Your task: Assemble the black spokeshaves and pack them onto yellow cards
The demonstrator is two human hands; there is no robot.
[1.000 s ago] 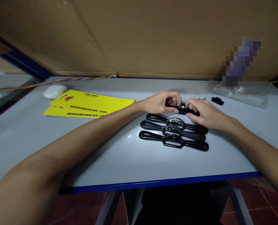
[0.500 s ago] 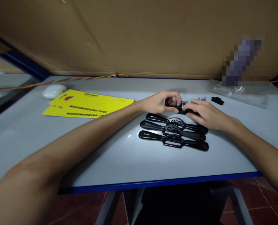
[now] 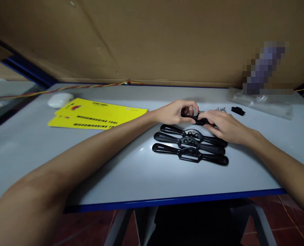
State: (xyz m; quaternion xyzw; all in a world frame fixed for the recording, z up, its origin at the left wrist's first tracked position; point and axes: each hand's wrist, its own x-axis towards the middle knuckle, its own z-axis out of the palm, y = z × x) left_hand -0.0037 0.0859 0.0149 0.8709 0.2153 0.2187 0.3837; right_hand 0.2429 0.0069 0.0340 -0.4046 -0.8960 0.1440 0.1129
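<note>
Holding a black tool just right of the frame's centre, between the left hand and the right hand. Grasping the left part with curled left fingers and a thumb laid along the near side; bending the right fingers over the middle and right part, thumb at the near edge. Cannot make out any small fitting beneath those fingertips. Probably stiff and fairly weighty for its size, judging by the cast-metal look of the three similar tools lying just below in the frame. Likely slippery along a glossy finish, most of all on rounded handles; unlikely to crush. Best taken by the handle at each end, or steadied at the broad middle. At the right, in the upper half, see a crinkled clear plastic bag on the grey table; cannot tell of any contents. At left of centre, note overlapping yellow printed packets, perhaps only flat cards; again, cannot tell of anything inside. Beyond the right hand, find small shiny metal pieces and a small black plate, loose, outside any container.
</note>
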